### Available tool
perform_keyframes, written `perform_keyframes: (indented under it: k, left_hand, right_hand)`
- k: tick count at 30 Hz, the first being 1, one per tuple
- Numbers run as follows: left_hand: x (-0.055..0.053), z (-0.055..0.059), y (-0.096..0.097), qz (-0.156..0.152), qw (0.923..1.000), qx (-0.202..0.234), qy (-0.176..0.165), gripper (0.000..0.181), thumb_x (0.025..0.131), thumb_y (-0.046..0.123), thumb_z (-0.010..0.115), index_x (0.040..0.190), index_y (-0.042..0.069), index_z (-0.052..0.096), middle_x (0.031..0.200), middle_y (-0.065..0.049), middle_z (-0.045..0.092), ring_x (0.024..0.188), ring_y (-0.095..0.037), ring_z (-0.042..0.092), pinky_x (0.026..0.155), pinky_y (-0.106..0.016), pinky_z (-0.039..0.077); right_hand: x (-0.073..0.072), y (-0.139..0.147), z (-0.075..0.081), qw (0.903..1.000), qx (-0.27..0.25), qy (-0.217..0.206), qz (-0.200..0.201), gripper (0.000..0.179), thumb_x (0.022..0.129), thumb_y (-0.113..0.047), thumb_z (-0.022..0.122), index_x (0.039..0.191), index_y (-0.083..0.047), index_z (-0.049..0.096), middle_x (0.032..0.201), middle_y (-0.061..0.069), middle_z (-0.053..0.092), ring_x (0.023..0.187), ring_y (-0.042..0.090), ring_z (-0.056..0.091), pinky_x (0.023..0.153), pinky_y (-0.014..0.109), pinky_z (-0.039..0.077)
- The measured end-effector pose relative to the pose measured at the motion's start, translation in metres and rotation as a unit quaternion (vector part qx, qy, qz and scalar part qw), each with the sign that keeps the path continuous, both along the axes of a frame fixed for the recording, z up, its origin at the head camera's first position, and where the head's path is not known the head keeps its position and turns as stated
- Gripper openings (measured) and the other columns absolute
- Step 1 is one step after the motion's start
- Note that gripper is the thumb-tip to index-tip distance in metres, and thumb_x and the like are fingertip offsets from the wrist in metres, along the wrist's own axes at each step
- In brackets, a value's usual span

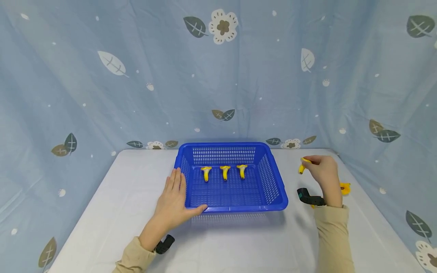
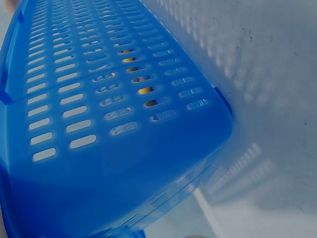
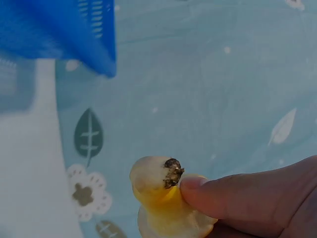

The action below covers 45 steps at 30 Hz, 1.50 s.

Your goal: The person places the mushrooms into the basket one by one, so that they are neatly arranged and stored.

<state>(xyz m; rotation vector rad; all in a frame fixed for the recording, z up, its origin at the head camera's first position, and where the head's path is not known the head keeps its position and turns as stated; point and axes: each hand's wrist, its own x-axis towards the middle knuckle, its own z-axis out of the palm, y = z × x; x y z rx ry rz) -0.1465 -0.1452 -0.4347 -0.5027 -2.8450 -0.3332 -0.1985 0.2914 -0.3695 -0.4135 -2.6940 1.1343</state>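
A blue plastic basket (image 1: 235,209) stands on the white table, with three yellow mushrooms (image 1: 225,172) lying in a row inside, their stems pointing toward me. My left hand (image 1: 172,203) rests on the basket's left rim with straight fingers, the thumb stretched along the front rim. In the left wrist view the slotted basket wall (image 2: 99,173) fills much of the picture. To the right of the basket, my right hand (image 1: 322,172) pinches another yellow mushroom (image 1: 302,168) above the table. Up close, that mushroom (image 3: 171,208) shows a dark patch on its stem end.
Another yellow mushroom (image 1: 345,188) lies on the table beside my right wrist. A bit of yellow shows under the black wrist camera (image 1: 308,198), mostly hidden. The blue patterned curtain (image 1: 239,76) hangs behind the table and along its sides.
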Motion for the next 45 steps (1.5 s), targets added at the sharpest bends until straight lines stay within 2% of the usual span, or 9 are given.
perform_keyframes:
  k: [7, 17, 27, 39, 45]
  left_hand:
    - [-0.001, 0.0, 0.001, 0.002, 0.9999, -0.01, -0.007, 0.127, 0.076, 0.084, 0.054, 0.148, -0.017, 0.026, 0.158, -0.033, 0.013, 0.149, -0.042, 0.006, 0.121, -0.051, 0.012]
    - [0.0, -0.002, 0.002, 0.001, 1.0, -0.006, -0.006, 0.127, 0.075, 0.084, 0.055, 0.148, -0.017, 0.027, 0.158, -0.033, 0.013, 0.149, -0.043, 0.007, 0.121, -0.051, 0.012]
    - [-0.001, -0.005, 0.0, 0.001, 1.0, -0.004, 0.0, 0.127, 0.075, 0.084, 0.054, 0.148, -0.017, 0.027, 0.158, -0.033, 0.013, 0.149, -0.043, 0.008, 0.121, -0.051, 0.012]
    - [0.001, -0.005, 0.0, 0.0, 1.0, 0.004, 0.002, 0.126, 0.076, 0.084, 0.054, 0.148, -0.017, 0.027, 0.158, -0.033, 0.013, 0.149, -0.042, 0.007, 0.121, -0.052, 0.012]
    - [0.001, -0.005, 0.0, 0.001, 1.0, 0.001, 0.007, 0.126, 0.076, 0.084, 0.054, 0.148, -0.016, 0.028, 0.158, -0.033, 0.014, 0.149, -0.042, 0.008, 0.121, -0.052, 0.013]
  right_hand:
    - [-0.004, -0.015, 0.019, 0.9986, 0.013, 0.04, 0.033, 0.034, 0.098, -0.013, 0.061, 0.122, 0.01, 0.066, 0.114, 0.031, 0.066, 0.098, 0.04, 0.062, 0.084, 0.05, 0.052]
    - [-0.014, -0.045, 0.035, 0.9912, 0.032, 0.084, 0.098, 0.029, 0.095, -0.007, 0.063, 0.118, 0.011, 0.068, 0.113, 0.032, 0.066, 0.099, 0.043, 0.062, 0.081, 0.051, 0.053]
    - [-0.03, -0.086, 0.041, 0.9854, 0.007, 0.082, 0.149, 0.027, 0.096, -0.007, 0.062, 0.115, 0.01, 0.069, 0.112, 0.03, 0.067, 0.103, 0.042, 0.062, 0.088, 0.053, 0.053]
    - [-0.041, -0.135, 0.039, 0.9742, -0.031, 0.073, 0.211, 0.022, 0.094, -0.004, 0.064, 0.112, 0.006, 0.073, 0.106, 0.023, 0.071, 0.092, 0.033, 0.066, 0.07, 0.037, 0.053]
    - [-0.042, -0.157, 0.037, 0.9701, -0.034, 0.063, 0.232, 0.022, 0.093, -0.003, 0.066, 0.112, 0.005, 0.073, 0.109, 0.021, 0.071, 0.092, 0.03, 0.067, 0.072, 0.035, 0.054]
